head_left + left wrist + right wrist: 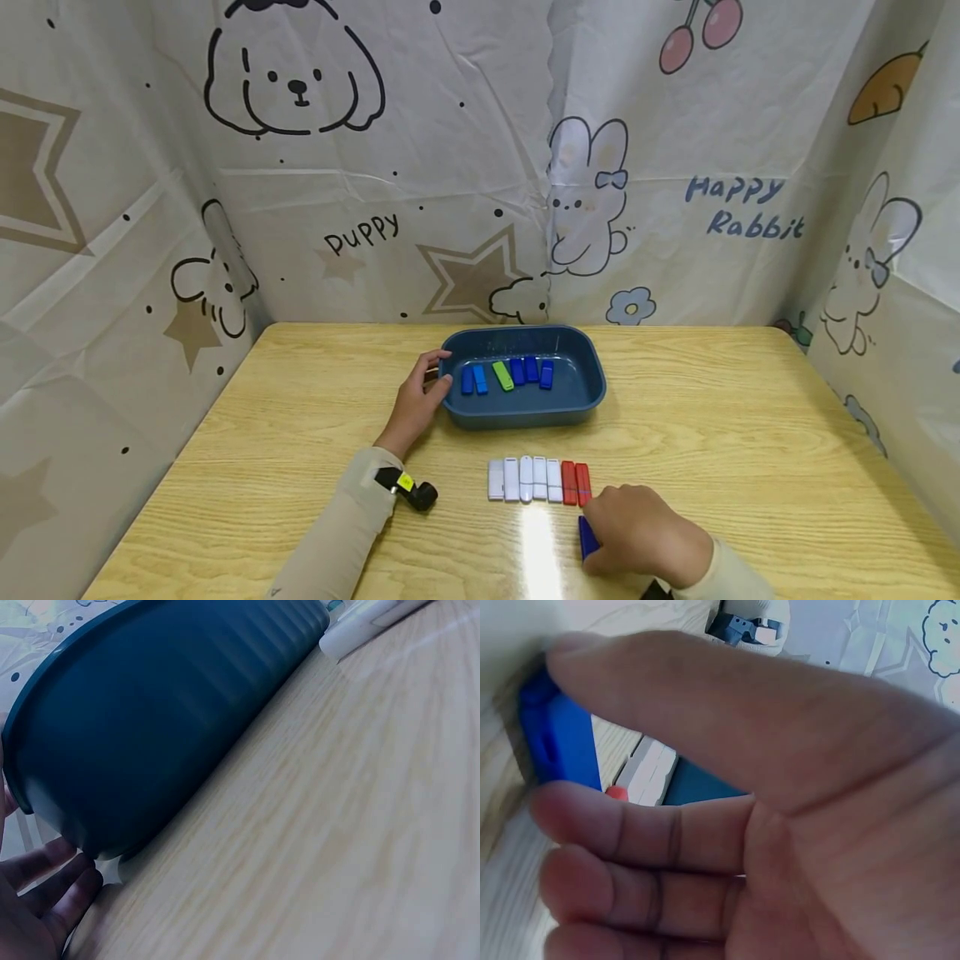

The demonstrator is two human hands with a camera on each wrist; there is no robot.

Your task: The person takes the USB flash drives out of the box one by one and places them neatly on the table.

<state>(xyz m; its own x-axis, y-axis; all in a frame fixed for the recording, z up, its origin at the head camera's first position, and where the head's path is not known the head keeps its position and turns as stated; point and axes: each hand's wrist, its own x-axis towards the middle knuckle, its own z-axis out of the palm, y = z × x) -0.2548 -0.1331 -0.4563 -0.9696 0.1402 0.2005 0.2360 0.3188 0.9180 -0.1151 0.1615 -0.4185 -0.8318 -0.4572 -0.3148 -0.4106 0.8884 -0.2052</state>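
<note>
My left hand [414,406] holds the left end of a dark blue plastic basin [521,421], thumb and a finger at its rim. In the left wrist view, other fingers [71,900] bend against the low corner of its wall. Several blue USB sticks [547,375] and one green USB stick [502,377] lie inside the basin. At the front right, my right hand [641,533] pinches a blue USB stick [566,739] between thumb and index finger, at the table surface. Its far end is partly hidden by the hand in the head view.
In front of the basin, several white USB sticks [526,479] stand in a side-by-side row, with two red USB sticks [577,485] at its right end, close to my right hand. Printed cloth [360,192] walls off the back and sides of the wooden table [712,400].
</note>
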